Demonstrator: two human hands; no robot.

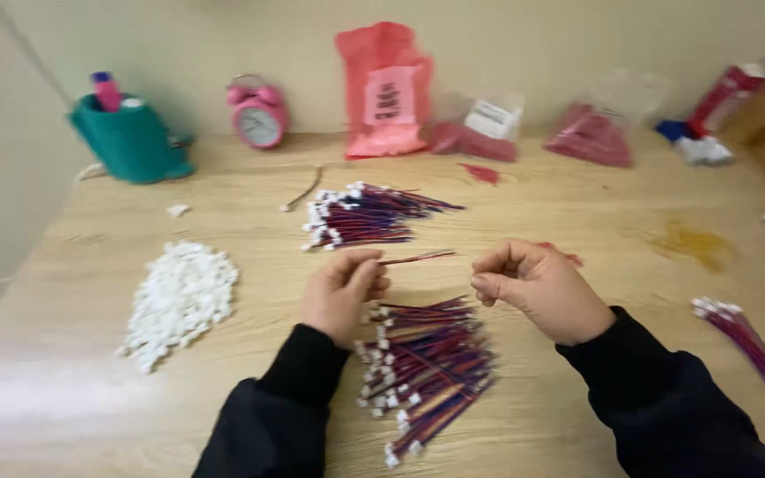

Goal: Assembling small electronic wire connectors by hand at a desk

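While white connectors [179, 301] lie heaped toward the desk's [577, 212] left edge, the left hand [340, 292] pinches a wire [418, 258] above the front bundle [427, 372]. The right hand [542, 288] is curled, apparently holding nothing. Gripping near the tip would likely steady the wire best.

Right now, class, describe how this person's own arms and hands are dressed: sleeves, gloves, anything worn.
Both arms wear long black sleeves of soft, plain fabric that end at the wrists. The left hand and the right hand are bare: no gloves, and no ring, watch or markings can be made out.
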